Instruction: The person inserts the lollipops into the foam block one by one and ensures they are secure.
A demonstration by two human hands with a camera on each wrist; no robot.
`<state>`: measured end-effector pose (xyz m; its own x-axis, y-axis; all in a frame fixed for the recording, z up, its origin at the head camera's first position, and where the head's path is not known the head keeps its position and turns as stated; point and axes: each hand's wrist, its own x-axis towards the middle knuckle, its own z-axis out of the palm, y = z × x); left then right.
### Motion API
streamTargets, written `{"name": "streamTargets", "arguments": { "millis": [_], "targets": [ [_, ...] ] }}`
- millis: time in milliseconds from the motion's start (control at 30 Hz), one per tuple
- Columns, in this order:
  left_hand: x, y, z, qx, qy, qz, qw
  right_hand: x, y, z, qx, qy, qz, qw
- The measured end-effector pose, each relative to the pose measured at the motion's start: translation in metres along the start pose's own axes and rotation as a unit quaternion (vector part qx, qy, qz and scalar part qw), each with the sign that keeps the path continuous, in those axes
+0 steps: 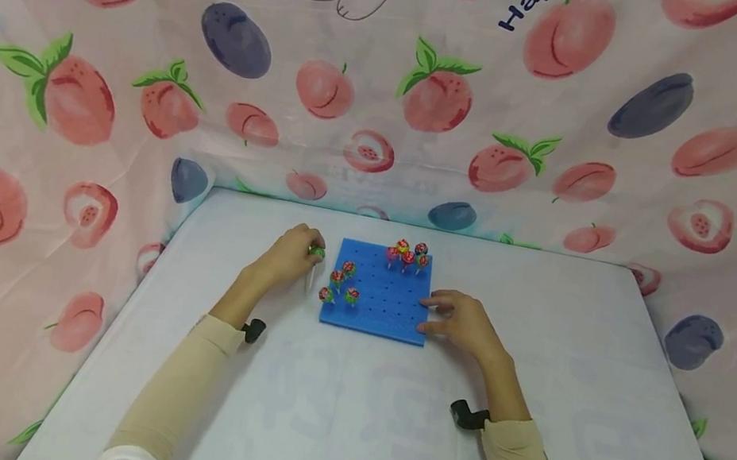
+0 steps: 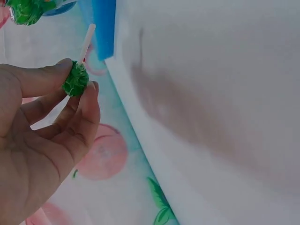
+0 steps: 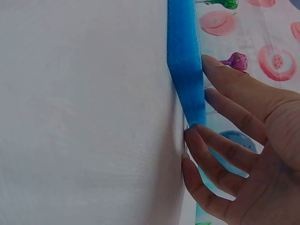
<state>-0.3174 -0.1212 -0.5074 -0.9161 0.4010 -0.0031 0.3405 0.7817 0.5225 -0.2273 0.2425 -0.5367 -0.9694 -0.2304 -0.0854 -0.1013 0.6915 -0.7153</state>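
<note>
My left hand [image 1: 291, 253] pinches a green-wrapped lollipop [image 2: 76, 82] by its candy head, between thumb and fingers. Its white stick points up in the left wrist view and hangs downward in the head view, just left of the blue foam board [image 1: 383, 287]. Rows of small holes cover this board. Several lollipops [image 1: 336, 276] stand in its left side, and another group [image 1: 408, 258] stands at the far right corner. At the board's right edge rests my right hand [image 1: 465, 324], with thumb and fingers spread and lightly bent against the board's top and side.
The board lies on a white-covered table [image 1: 339, 418]. Behind and beside the table hangs a pink cloth [image 1: 369, 45] printed with peaches. A dark wrist camera [image 1: 469, 416] sits under the right wrist, another [image 1: 253, 331] at the left.
</note>
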Motion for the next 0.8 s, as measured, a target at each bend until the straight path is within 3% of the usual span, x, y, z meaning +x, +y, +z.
{"name": "streamTargets", "arguments": {
  "millis": [233,533,800],
  "targets": [
    [0.005,0.005,-0.01,-0.017,0.039,0.027,0.9987,0.001,0.001,0.001,0.0,-0.001,0.005,1.0],
    [0.008,0.021,-0.018,-0.048,0.069,0.067,0.9942,0.0,0.0,0.0,-0.001,-0.001,0.007,1.0],
    [0.009,0.036,-0.024,-0.059,0.088,0.083,0.9909,0.0,0.001,0.0,-0.002,0.0,0.0,1.0]
  ]
}}
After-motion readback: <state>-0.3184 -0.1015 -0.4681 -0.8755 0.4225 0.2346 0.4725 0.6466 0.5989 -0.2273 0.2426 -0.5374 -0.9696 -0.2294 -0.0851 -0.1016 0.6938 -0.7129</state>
